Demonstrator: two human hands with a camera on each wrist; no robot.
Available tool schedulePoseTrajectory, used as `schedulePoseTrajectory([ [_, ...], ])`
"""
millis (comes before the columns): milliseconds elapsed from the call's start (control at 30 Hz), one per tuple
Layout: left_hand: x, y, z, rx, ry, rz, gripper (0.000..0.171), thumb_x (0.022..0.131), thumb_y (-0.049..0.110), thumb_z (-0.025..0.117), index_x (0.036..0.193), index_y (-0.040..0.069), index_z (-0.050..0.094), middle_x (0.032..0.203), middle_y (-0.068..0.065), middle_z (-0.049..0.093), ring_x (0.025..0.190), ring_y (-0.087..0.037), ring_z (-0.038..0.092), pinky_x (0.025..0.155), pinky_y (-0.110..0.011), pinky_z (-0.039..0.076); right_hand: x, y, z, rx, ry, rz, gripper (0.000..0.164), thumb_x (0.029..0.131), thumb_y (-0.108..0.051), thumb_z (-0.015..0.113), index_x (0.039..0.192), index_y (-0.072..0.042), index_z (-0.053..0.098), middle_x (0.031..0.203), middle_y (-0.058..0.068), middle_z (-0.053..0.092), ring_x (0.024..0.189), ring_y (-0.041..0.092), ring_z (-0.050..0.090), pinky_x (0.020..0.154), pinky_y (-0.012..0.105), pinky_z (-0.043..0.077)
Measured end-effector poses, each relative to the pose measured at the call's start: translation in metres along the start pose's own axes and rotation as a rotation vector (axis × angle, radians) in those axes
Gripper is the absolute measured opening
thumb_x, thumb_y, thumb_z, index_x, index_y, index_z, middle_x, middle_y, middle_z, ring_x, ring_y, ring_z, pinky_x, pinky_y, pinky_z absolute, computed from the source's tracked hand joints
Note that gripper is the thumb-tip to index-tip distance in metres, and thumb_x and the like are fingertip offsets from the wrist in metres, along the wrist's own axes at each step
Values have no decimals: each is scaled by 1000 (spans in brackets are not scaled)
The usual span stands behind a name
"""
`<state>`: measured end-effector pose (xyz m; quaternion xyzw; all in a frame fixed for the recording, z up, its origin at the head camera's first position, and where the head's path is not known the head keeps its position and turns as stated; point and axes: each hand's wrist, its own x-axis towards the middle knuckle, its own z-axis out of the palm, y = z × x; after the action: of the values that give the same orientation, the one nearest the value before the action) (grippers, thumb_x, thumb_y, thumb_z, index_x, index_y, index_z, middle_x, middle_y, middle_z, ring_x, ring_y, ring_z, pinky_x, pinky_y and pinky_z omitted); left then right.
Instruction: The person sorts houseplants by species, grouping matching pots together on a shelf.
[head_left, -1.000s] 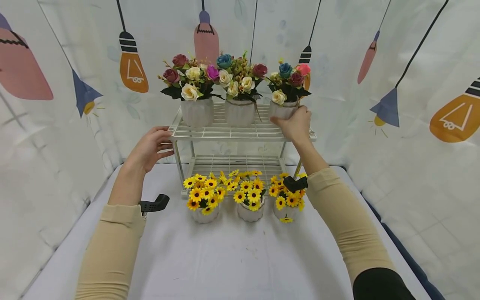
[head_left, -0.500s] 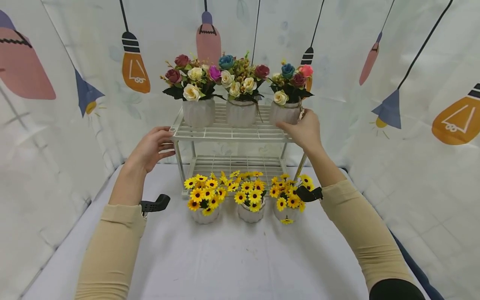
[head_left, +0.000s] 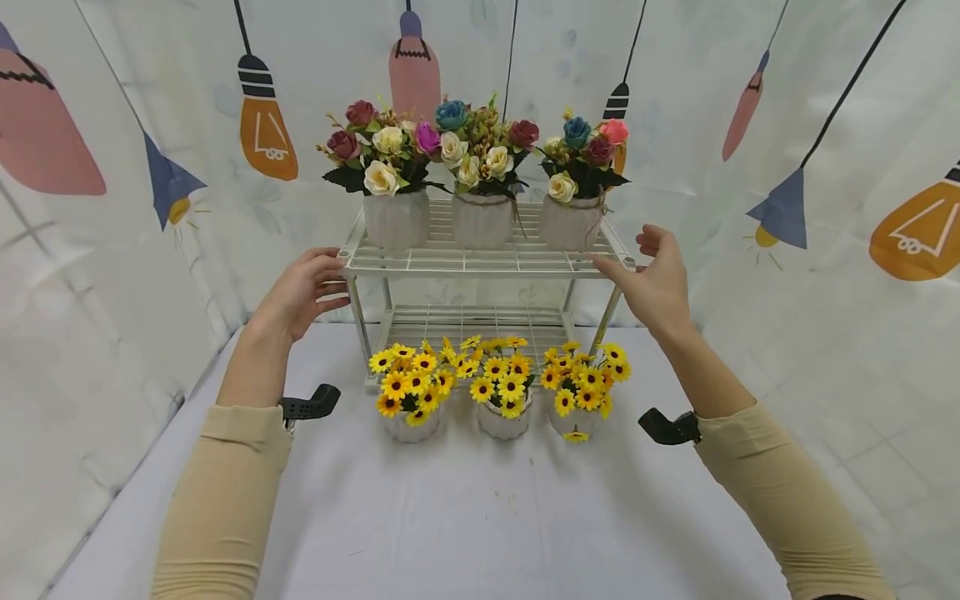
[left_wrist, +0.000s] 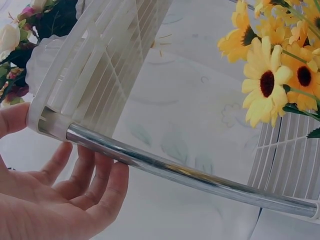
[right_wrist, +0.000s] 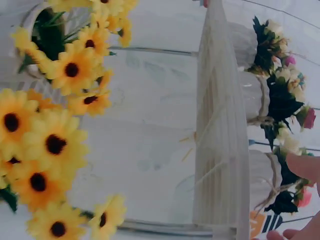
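Observation:
A white two-tier wire rack (head_left: 480,273) stands on the table. My left hand (head_left: 295,292) holds its left front corner; in the left wrist view the thumb is at the shelf corner and the fingertips are at the metal post (left_wrist: 175,172). My right hand (head_left: 656,283) is beside the right front corner, fingers loosely bent and holding nothing, thumb overlapping the shelf edge. Three pots of mixed roses line the top shelf: a left pot (head_left: 397,221), a middle pot (head_left: 482,222) and a right pot (head_left: 572,223), the last nearest my right hand.
Three pots of yellow daisy-like flowers, left (head_left: 414,427), middle (head_left: 504,423) and right (head_left: 572,421), stand on the white tabletop (head_left: 480,517) in front of the rack. The lower shelf (head_left: 480,321) shows behind them. A lamp-patterned cloth (head_left: 690,108) surrounds the table.
My right hand has let go of the right rose pot and moved right, to the shelf's right corner. The left hand stays at the left corner.

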<state>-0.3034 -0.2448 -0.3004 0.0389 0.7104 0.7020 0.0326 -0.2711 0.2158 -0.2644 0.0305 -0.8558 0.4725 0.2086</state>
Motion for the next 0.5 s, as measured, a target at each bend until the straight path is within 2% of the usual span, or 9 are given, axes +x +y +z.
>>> schedulePoseTrajectory([
  [267, -1, 1, 1, 17, 4, 6, 60, 107, 37, 52, 153, 11, 26, 123, -2, 53, 112, -19, 53, 102, -38, 42, -22, 22, -13, 28, -9, 42, 85, 95, -42, 73, 156, -5, 27, 151, 15, 40, 135, 29, 37, 107, 45, 38],
  [500, -1, 1, 1, 15, 2, 11, 60, 107, 38, 53, 153, 11, 26, 124, -2, 53, 115, -21, 52, 104, -41, 41, -47, 55, -8, 113, 13, 113, 73, 101, -34, 67, 153, 1, 29, 147, 18, 40, 132, 29, 39, 104, 38, 39],
])
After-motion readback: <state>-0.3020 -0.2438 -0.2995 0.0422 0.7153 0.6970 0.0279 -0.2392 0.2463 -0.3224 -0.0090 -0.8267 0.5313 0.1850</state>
